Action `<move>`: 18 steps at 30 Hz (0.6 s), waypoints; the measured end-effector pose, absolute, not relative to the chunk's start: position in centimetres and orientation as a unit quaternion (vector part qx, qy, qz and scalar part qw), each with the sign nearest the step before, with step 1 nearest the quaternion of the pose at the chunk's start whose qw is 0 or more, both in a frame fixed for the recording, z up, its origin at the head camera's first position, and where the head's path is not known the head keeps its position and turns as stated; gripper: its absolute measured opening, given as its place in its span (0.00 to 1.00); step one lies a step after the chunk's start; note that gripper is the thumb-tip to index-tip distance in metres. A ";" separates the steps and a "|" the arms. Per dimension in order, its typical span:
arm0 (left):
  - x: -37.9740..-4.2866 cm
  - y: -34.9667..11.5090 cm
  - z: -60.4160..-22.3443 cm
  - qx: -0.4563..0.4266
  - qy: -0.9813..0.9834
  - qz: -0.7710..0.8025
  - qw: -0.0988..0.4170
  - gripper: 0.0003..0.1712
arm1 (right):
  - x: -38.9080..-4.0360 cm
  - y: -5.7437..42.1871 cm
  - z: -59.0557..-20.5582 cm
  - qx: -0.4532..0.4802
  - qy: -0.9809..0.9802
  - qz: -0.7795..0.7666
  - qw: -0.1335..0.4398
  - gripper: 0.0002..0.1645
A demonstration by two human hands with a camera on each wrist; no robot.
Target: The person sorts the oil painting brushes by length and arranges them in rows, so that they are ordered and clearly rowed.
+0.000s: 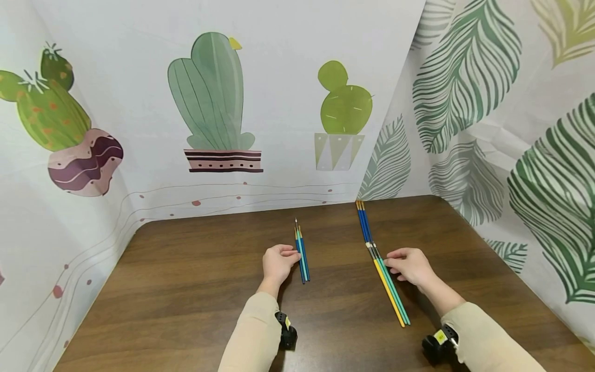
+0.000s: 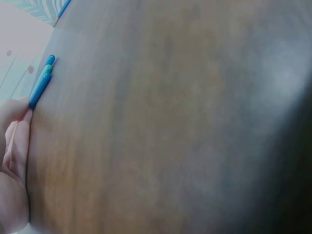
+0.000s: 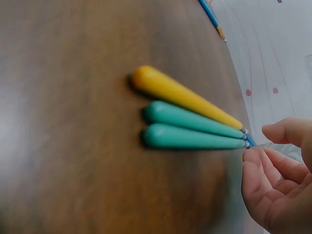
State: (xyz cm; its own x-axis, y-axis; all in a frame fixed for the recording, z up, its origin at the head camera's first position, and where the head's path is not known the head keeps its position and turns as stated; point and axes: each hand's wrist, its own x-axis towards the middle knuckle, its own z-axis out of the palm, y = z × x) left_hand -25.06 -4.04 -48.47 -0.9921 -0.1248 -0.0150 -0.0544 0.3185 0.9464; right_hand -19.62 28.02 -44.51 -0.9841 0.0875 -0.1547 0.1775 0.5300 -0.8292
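My left hand (image 1: 279,262) pinches a small bunch of thin paintbrushes (image 1: 302,258), blue ones with a teal one between them, at mid-table. Their rounded handle ends (image 2: 43,83) stick out past the thumb in the left wrist view. On the right, my right hand (image 1: 411,266) is beside two teal-handled paintbrushes (image 3: 195,122), its fingertips close to their upper part. The thumb stands apart from the fingers, with nothing between them in the right wrist view. A yellow-handled paintbrush (image 1: 388,292) lies alongside the teal pair.
Several dark blue paintbrushes (image 1: 364,222) lie above the teal and yellow ones, their tips at the table's back edge. The brown wooden table (image 1: 195,289) meets walls covered with a cactus print (image 1: 216,103) and a leaf print (image 1: 465,77).
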 end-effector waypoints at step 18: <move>-25.0 -4.1 -48.3 0.055 -0.816 -0.575 0.029 0.16 | -22.0 25.2 -43.6 0.058 0.850 -0.522 0.040 0.21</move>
